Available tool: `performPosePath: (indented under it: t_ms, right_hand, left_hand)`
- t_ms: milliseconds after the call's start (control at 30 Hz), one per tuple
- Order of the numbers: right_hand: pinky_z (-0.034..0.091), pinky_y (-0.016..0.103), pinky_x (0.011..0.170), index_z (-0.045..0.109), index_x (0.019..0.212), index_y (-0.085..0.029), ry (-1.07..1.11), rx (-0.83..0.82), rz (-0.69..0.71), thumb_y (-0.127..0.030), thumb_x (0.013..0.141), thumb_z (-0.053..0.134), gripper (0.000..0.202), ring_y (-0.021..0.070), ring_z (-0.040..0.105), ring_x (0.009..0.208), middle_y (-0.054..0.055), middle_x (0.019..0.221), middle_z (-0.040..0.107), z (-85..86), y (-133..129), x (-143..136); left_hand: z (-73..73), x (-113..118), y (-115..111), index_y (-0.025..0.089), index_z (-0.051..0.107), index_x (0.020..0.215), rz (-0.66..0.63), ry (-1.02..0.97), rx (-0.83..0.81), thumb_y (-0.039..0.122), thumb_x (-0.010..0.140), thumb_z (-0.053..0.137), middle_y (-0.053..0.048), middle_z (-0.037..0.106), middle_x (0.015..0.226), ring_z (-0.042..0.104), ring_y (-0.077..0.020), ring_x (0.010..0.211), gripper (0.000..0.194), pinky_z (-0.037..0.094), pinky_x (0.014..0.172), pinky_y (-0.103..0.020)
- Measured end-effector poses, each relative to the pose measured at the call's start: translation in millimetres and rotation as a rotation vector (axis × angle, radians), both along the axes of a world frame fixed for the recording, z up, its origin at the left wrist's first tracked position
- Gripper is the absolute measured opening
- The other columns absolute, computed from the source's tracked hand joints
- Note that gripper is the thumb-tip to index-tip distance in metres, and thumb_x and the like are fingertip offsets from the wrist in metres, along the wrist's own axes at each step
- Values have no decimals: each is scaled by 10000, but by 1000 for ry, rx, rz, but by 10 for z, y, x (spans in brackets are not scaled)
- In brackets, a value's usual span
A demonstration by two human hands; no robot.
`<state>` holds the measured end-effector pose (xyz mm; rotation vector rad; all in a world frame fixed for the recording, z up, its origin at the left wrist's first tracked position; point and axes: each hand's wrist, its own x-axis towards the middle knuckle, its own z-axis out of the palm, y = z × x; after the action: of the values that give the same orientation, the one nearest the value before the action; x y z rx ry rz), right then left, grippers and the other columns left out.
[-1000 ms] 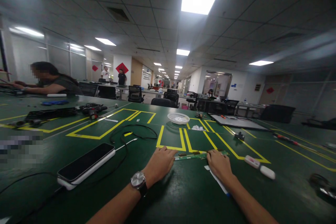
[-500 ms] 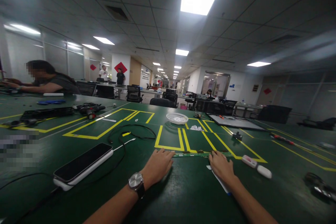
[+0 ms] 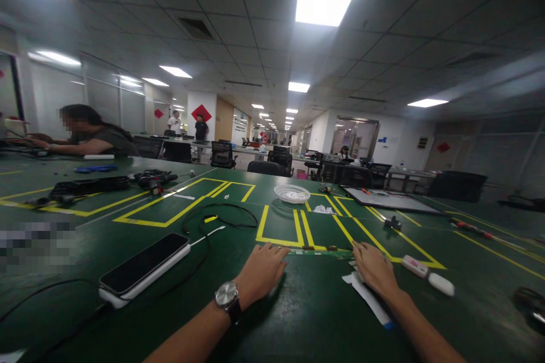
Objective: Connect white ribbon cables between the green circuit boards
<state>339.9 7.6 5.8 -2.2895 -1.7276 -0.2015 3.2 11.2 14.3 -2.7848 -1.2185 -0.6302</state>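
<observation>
A long, thin green circuit strip (image 3: 320, 252) lies across the green table (image 3: 298, 306), just below the yellow tape outlines. My left hand (image 3: 263, 272), with a watch on its wrist, rests at the strip's left end, its fingers bent together over it. At the other end, my right hand (image 3: 374, 269) has its fingertips on or beside the strip. Its fingers are close together, and whether they pinch the strip is hard to tell. A white paper strip (image 3: 369, 298) with a blue end lies partly beneath the right hand.
A phone (image 3: 145, 261) on a white block and a black cable (image 3: 230, 204) lie left. Beyond the strip stands a white basket (image 3: 292, 193). White cases (image 3: 441, 284) sit right. A person (image 3: 93, 133) sits at the far left.
The view has shifted slightly, moving most things right and a little down. My right hand has moved outward along the strip, showing more of the white paper.
</observation>
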Motion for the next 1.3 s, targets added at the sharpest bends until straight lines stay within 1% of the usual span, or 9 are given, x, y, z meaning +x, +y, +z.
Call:
performPosePath:
  t_ms: [167, 300, 533, 700, 767, 900, 1000, 1133, 1300]
  right_hand:
    - [265, 656, 1069, 561, 1361, -280, -9, -94, 105, -441, 989, 231, 523, 331, 480, 1298, 112, 1377, 561, 10, -35, -147]
    - [269, 606, 1103, 569, 1357, -233, 35, -145, 236, -459, 992, 251, 534, 314, 430, 1353, 133, 1444, 502, 60, -27, -277]
    - [315, 444, 1149, 587, 1337, -196, 162, -110, 761, -418, 988, 368, 468, 256, 434, 1365, 119, 1477, 481, 121, -152, -719]
    - [366, 385, 1113, 589, 1313, -267, 194, -83, 1027, -321, 963, 470, 374, 218, 503, 1296, 48, 1427, 544, 262, -377, -1072]
    - [405, 366, 1058, 640, 1225, -238, 138, -52, 923, -279, 964, 445, 329, 217, 571, 1196, 66, 1299, 634, 332, -377, -1041]
    - [448, 388, 927, 674, 1070, -132, -67, -7, 316, -252, 948, 413, 311, 273, 624, 1037, 159, 1096, 675, 398, -289, -662]
    - [465, 416, 836, 655, 1098, -114, -122, -154, 50, -273, 908, 469, 310, 336, 607, 1056, 204, 1120, 645, 368, -258, -347]
    - [454, 351, 792, 677, 1050, -143, -19, -233, 139, -271, 890, 494, 274, 290, 620, 1022, 168, 1102, 656, 283, -248, -221]
    - [426, 275, 755, 688, 978, -183, 114, -163, 390, -225, 850, 531, 207, 212, 621, 932, 81, 986, 679, 233, -260, -459]
  left_hand:
    - [22, 0, -10, 223, 564, 1280, 6, -38, 31, 264, 1005, 410, -91, 647, 1212, 559, -273, 1110, 318, 436, 887, -401]
    - [85, -19, -9, 211, 593, 1223, 3, -60, 56, 249, 1012, 399, -83, 662, 1153, 563, -253, 1075, 289, 434, 888, -382]
    - [108, -66, 41, 191, 576, 1263, -61, -84, 23, 242, 986, 480, -81, 640, 1200, 546, -240, 1112, 298, 432, 952, -381]
    - [18, -57, 13, 249, 494, 1365, -252, -38, -88, 323, 961, 554, -56, 554, 1366, 487, -233, 1248, 416, 401, 1019, -370]
    - [-6, -50, -2, 276, 439, 1416, -281, -4, -134, 361, 953, 567, -53, 495, 1437, 451, -242, 1302, 489, 388, 1035, -383]
    - [-28, -31, -25, 281, 392, 1452, -293, 31, -187, 438, 968, 517, -69, 421, 1505, 394, -256, 1367, 524, 358, 1061, -419]
    - [-35, -9, -46, 273, 419, 1430, -310, 27, -193, 456, 981, 477, -71, 420, 1507, 383, -253, 1380, 489, 352, 1063, -428]
    - [-34, 13, -76, 270, 443, 1408, -311, 37, -192, 434, 981, 475, -74, 444, 1493, 393, -257, 1378, 459, 351, 1056, -445]
    - [-34, 23, -95, 260, 464, 1401, -289, 41, -183, 448, 981, 472, -86, 434, 1502, 393, -276, 1379, 461, 343, 1063, -468]
